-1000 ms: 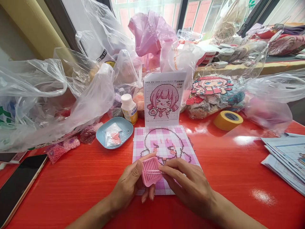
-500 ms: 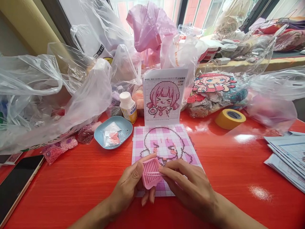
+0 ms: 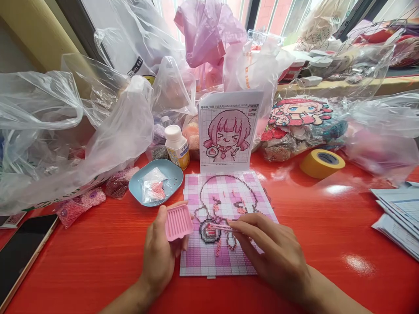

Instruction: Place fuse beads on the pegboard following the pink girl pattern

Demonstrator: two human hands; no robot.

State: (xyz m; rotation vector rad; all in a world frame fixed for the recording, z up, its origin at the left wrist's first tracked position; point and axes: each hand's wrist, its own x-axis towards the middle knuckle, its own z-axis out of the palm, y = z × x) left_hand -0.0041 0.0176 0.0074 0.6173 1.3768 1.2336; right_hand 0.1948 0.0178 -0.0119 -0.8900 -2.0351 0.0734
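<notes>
A small pink ridged bead tray point(image 3: 179, 223) rests in my left hand point(image 3: 159, 250), tilted toward me at the left edge of the pegboard. My right hand point(image 3: 273, 250) pinches pink tweezers point(image 3: 224, 227), whose tips point left over the round dark-rimmed motif point(image 3: 210, 231) on the board. Whether the tips hold a bead is too small to tell. The pink-and-white checked pegboard point(image 3: 196, 264) lies flat, with dark bead outlines of a head and some pink beads on it. Behind it stands a printed pattern sheet point(image 3: 226, 135) showing a pink-haired figure.
A blue dish point(image 3: 178, 176) with small plastic bags sits left of the board, beside a white-capped bottle point(image 3: 177, 146). Yellow tape point(image 3: 322, 163) and papers point(image 3: 397, 218) lie right, a phone point(image 3: 24, 257) left. Plastic bags point(image 3: 127, 126) crowd the back.
My left hand has carried the bead tray left, off the middle of the board. The tweezers have left the tray and now hover or touch at the round motif, which has come into view.
</notes>
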